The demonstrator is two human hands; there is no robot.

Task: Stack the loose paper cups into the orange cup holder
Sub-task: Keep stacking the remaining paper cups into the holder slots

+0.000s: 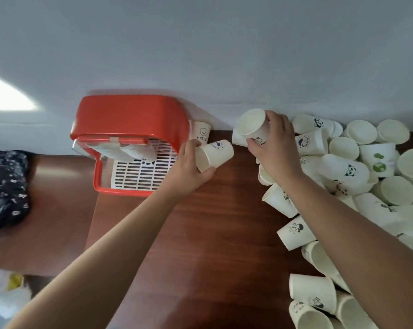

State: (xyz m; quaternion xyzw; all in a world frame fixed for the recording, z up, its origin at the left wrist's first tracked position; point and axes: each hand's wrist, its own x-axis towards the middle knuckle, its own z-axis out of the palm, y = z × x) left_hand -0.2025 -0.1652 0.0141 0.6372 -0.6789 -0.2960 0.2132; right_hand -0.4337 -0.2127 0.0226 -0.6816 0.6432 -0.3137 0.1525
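A white paper cup with a small blue print lies tilted on its side in the left hand, whose fingers and thumb are clamped around its wall, just beside the open front of the orange plastic cup holder. The right hand has its fingers curled over a second plain white paper cup, lifted at the edge of a heap of loose printed paper cups spread across the right of the dark wooden surface. What appears to be a nested row of cups sits inside the holder above its white slotted tray, though blur makes this uncertain. Such cups are likely light and easily crushed, best held gently around the mid-wall with the rim left free for nesting. A smiley-printed "HELLO" cup stands against the holder's right side.
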